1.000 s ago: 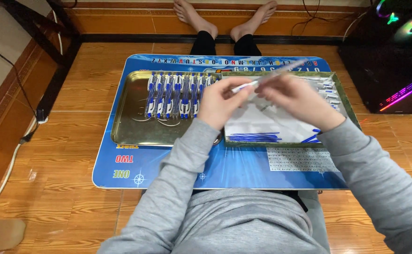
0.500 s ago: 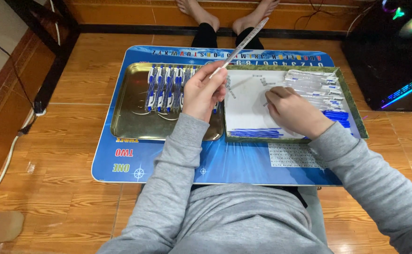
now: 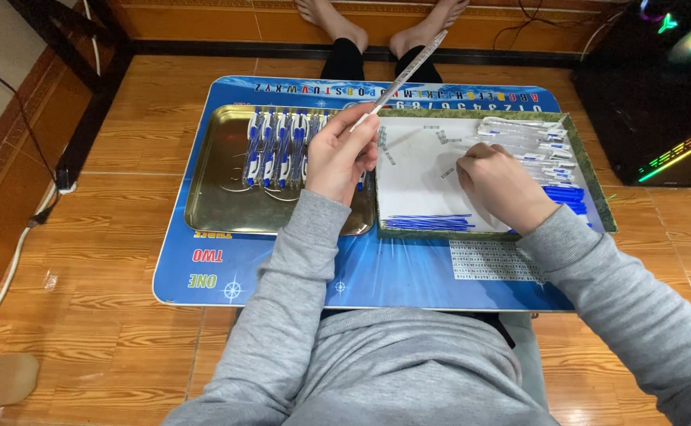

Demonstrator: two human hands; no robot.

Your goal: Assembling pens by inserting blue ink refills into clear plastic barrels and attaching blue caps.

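Clear plastic is catching the light where the left hand (image 3: 339,158) is pinching a pen barrel (image 3: 405,72) between thumb and fingertips, the barrel slanting up and away over the low blue table (image 3: 377,272). The right hand (image 3: 497,188) is resting curled, knuckles up, in the green-rimmed tray (image 3: 599,207), fingers closed down on its white lining; what they are gripping I cannot tell. Beside that hand, clear barrels (image 3: 528,138) are lying piled at the far corner, blue refills (image 3: 428,223) near the front edge. Finished blue-and-white pens (image 3: 282,146) are lining the gold tray (image 3: 219,193) to the left.
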